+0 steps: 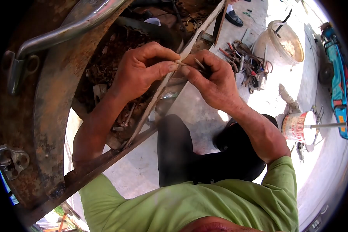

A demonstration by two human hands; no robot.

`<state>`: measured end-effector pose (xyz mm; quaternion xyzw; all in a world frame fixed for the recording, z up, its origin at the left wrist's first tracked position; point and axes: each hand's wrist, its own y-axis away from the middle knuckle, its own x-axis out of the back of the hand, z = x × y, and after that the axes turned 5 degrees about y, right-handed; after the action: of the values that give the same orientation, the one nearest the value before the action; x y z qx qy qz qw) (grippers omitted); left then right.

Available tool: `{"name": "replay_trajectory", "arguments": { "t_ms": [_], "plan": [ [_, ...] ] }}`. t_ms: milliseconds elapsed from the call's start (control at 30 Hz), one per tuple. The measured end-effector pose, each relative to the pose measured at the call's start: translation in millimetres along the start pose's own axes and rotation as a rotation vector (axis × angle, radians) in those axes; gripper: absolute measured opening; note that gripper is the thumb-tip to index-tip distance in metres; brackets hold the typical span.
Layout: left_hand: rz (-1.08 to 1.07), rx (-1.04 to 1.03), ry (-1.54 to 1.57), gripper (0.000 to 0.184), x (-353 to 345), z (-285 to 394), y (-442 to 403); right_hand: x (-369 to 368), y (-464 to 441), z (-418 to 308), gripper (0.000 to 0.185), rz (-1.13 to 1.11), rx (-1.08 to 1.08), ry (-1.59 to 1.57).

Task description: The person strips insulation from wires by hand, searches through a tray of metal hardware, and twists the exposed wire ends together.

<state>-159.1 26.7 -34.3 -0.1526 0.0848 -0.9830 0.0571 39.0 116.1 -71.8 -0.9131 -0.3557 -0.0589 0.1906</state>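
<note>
Small piece [180, 63], shown pinched between the fingertips of two bare hands above the rim of a cluttered tabletop [137, 139]; its exact form is hidden by the fingers. By the left hand [137, 71] it is gripped between thumb and forefinger, with almost no gap left; by the right hand [217, 79] it is met from the opposite side in a similar close pinch. Whether a pale sliver [199, 63] seen among the right fingers belongs to it cannot be told. As a judgement, the piece could be dropped if either pinch were loosened, since only the fingertips are engaged; among the rusty scrap [99, 72] below the left forearm it might easily be lost, and it could be bent or snapped if the two hands were worked unevenly. The tabletop is flanked by a rusted curved panel [50, 123], on which a metal handle [62, 36] is mounted. On the sunlit concrete floor [197, 108] are seen a heap of hand tools [245, 58], a pale bucket [263, 41] beside it, a printed tub [292, 128] and blue equipment [335, 73]; a dark shoe [234, 18] is visible near the top.
</note>
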Motion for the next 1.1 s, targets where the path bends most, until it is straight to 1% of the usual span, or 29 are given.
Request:
{"name": "replay_trajectory", "arguments": {
  "t_ms": [33, 233, 333, 367, 433, 633, 800, 900, 1000, 1100],
  "plan": [
    [0.001, -0.082, -0.068, 0.017, 0.3, -2.5, -0.5, -0.7, -0.2, 2.8, 0.016, 0.013, 0.029, 0.013],
    [-0.002, -0.096, -0.117, 0.014, -0.9, -2.6, -0.2, 2.8, -4.1, 3.3, 0.013, 0.073, 0.203, 0.164],
    [0.026, 0.113, 0.075, 0.014, -5.0, 4.8, 2.6, 0.0, -5.5, 6.9, 0.015, 0.118, 0.27, 0.188],
    [0.027, 0.151, 0.15, 0.014, -4.1, 3.5, 4.0, -1.3, -5.7, 7.7, 0.016, 0.138, 0.289, 0.187],
    [0.019, 0.222, 0.307, 0.014, -4.2, -1.7, 3.9, -0.5, -3.9, 3.8, 0.013, 0.145, 0.256, 0.195],
    [0.01, 0.073, 0.354, 0.013, -7.6, -2.9, 3.0, 1.3, -3.3, -0.1, 0.013, 0.102, 0.197, 0.172],
    [0.003, -0.038, 0.17, 0.012, -5.6, -1.2, 2.2, 2.8, -5.9, 1.4, 0.012, 0.1, 0.282, 0.199],
    [-0.002, -0.061, 0.115, 0.012, -4.9, -0.5, 2.0, 3.2, -5.3, 3.0, 0.015, 0.064, 0.23, 0.135],
    [-0.014, -0.089, 0.084, 0.012, -3.6, -1.1, 1.7, 3.0, -3.4, 6.0, 0.021, -0.04, 0.044, -0.087],
    [-0.026, -0.129, 0.018, 0.013, -2.9, -1.2, 1.9, 6.0, -6.5, 9.3, 0.026, -0.109, 0.016, -0.072]
  ]
}}
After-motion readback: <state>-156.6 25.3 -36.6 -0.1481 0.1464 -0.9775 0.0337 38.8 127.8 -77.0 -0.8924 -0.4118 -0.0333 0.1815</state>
